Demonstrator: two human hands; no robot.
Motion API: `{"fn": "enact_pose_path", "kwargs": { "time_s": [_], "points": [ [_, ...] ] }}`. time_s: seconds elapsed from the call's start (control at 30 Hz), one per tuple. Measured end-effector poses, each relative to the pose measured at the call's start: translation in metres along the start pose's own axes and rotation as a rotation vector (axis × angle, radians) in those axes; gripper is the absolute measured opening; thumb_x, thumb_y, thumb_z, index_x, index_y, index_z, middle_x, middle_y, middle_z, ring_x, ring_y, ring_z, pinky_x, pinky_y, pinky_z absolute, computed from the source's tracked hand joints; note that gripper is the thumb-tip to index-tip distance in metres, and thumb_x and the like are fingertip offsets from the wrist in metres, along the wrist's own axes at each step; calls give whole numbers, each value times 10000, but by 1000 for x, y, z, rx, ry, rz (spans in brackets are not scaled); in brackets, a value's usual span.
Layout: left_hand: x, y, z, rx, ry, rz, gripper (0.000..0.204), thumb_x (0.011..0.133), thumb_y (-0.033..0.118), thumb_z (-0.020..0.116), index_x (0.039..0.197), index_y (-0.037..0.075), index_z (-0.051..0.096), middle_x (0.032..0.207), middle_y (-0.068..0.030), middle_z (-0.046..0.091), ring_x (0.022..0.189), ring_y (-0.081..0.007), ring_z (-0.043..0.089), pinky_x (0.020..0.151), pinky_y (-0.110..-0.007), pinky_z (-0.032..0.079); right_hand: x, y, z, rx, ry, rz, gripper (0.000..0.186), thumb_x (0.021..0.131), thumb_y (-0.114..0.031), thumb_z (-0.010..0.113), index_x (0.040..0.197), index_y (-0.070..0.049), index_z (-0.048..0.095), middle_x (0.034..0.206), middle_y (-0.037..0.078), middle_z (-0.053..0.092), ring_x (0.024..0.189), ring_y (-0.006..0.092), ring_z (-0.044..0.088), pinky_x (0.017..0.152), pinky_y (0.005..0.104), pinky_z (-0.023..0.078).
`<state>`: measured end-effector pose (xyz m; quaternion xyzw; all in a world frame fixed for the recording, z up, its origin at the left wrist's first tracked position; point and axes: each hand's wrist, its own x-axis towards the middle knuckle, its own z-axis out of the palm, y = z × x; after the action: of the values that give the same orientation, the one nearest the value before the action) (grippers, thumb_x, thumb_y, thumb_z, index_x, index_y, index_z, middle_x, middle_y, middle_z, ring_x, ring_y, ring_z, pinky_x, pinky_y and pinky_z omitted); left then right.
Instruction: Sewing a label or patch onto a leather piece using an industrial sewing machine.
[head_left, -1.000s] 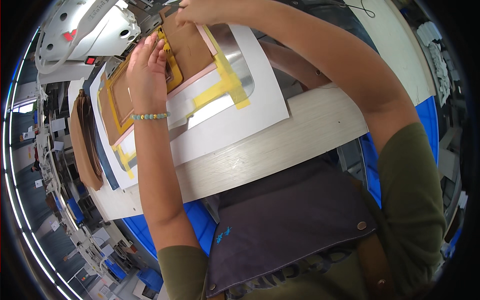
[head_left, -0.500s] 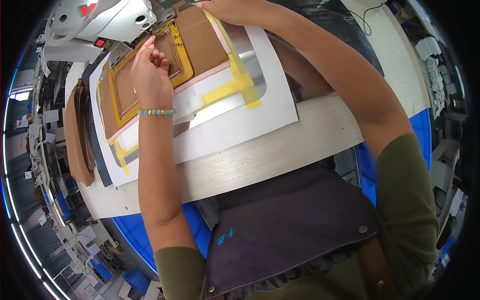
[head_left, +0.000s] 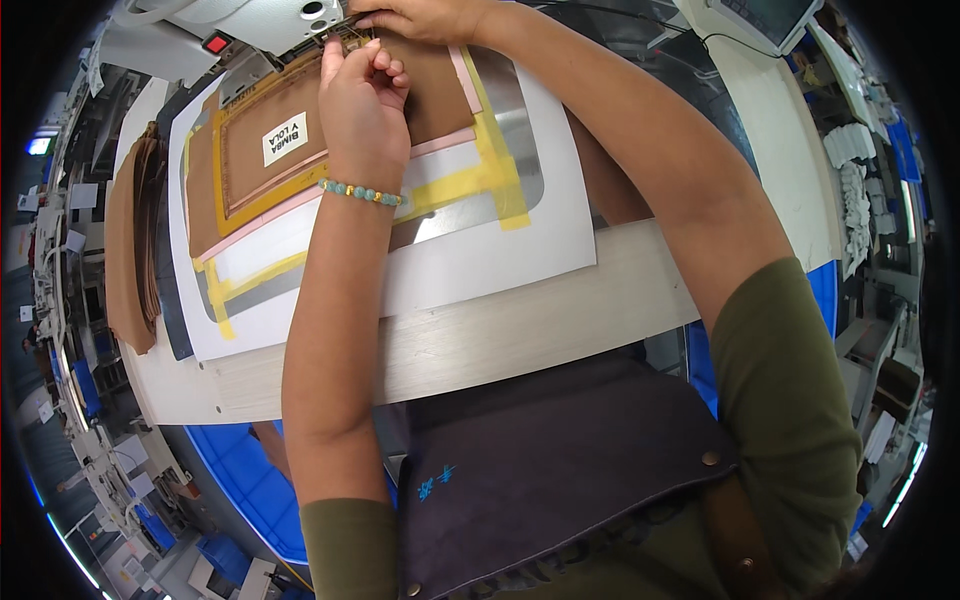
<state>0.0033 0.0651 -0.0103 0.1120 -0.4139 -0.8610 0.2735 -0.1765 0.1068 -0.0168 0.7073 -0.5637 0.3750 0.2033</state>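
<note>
Beside the needle area of a white sewing machine (head_left: 240, 25), my left hand (head_left: 365, 105) is closed, palm up, with its fingers curled and its fingertips at the needle. My right hand (head_left: 425, 18) reaches in from the right, fingers bent together at the same spot; what either hand pinches is too small to make out. Under my left hand lies a brown panel (head_left: 430, 95) with a yellow frame (head_left: 232, 212) on it. A white printed label (head_left: 285, 139) sits inside the frame. Yellow tape (head_left: 505, 185) edges the panel's clear backing sheet.
The backing lies on a large white sheet (head_left: 480, 255) on the pale worktable (head_left: 500, 325). Folded brown pieces (head_left: 130, 250) stand at the table's left. Blue bins (head_left: 240, 480) show below the table edge. A screen (head_left: 765, 20) and a black cable (head_left: 705, 40) are at the far right.
My left hand has moved right and the white label shows beside it. My right hand has shifted left, from the panel's far edge to the needle area. The view has shifted slightly.
</note>
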Motion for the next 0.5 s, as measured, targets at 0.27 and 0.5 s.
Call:
{"fn": "enact_pose_path", "kwargs": {
  "time_s": [0.27,0.5],
  "points": [
    [-8,-3,6,126,-16,36,857,973,4,542,1642,27,8,837,-11,499,741,-92,513,695,-253,489,0,6,3,136,-50,22,126,912,-148,680,996,-72,734,972,118,663,979,349,592,900,428,497],
    [-4,-4,2,118,-44,29,865,1002,7,541,1638,37,-44,903,-36,499,803,-125,518,751,-282,487,0,8,0,234,-18,73,146,903,-143,688,1002,-61,756,986,109,700,963,332,597,896,415,502]
  ]
}}
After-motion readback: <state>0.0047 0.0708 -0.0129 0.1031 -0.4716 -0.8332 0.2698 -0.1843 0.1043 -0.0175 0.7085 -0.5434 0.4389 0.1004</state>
